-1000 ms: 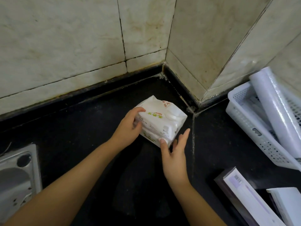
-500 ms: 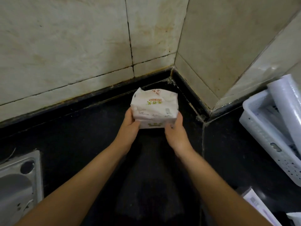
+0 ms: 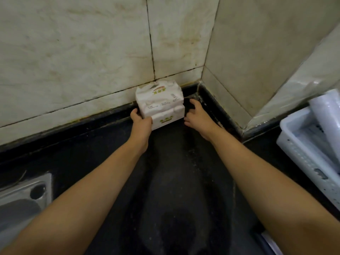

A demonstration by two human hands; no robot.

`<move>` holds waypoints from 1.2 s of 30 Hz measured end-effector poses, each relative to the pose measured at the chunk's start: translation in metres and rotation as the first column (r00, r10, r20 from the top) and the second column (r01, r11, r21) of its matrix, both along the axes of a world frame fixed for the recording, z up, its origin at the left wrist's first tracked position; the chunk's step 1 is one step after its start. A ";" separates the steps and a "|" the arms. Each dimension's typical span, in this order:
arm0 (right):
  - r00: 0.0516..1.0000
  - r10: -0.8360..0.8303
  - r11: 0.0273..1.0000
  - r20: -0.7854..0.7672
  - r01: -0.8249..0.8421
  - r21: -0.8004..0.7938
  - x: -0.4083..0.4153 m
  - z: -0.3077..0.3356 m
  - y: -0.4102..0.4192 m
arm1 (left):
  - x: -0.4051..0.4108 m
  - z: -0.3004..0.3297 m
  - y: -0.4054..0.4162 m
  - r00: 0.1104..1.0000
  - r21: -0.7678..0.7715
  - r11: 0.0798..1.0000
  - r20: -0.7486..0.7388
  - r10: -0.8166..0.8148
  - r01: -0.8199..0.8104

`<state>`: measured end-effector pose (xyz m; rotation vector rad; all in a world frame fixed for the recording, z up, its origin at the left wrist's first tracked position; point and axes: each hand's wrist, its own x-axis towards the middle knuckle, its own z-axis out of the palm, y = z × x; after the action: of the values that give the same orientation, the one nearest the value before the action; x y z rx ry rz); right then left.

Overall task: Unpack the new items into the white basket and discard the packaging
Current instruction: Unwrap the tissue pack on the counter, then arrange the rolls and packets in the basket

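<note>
A black countertop (image 3: 165, 181) runs into a corner of pale tiled wall (image 3: 73, 52). At the right edge stands the white basket (image 3: 301, 144) with a plastic-wrapped roll (image 3: 325, 118) lying in it; a steel sink corner (image 3: 22, 197) shows at the left. Well apart from the basket, the tissue pack (image 3: 159, 104) sits on the counter pushed against the wall, looking like two soft packs stacked in film. The left hand (image 3: 140, 122) clasps its lower left corner, fingers curled behind. The right hand (image 3: 196, 115) is spread, holding nothing, just beside the pack's right end. I'd judge the pack light, squashy and a little slick; taking it by both short ends should hold it best.
</note>
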<state>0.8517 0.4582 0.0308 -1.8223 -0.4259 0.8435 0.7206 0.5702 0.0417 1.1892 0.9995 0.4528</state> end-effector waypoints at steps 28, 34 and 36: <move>0.874 0.240 0.584 0.422 0.217 -0.782 0.091 -0.014 -0.350 | 0.218 0.001 -0.299 0.231 0.428 -0.328 -0.836 -0.498 0.842; 0.931 0.028 0.783 0.364 0.206 -0.587 0.086 0.004 -0.376 | 0.263 -0.006 -0.299 0.367 0.560 -0.148 -0.697 -0.616 0.815; 0.942 -0.028 0.796 0.336 0.224 -0.563 0.081 0.021 -0.399 | 0.278 -0.010 -0.301 0.353 0.577 -0.200 -0.700 -0.621 0.792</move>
<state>0.9326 0.0597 0.0523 -2.5651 -0.2351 0.6277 0.9985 0.2693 0.0316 2.6675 -0.1972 -0.1831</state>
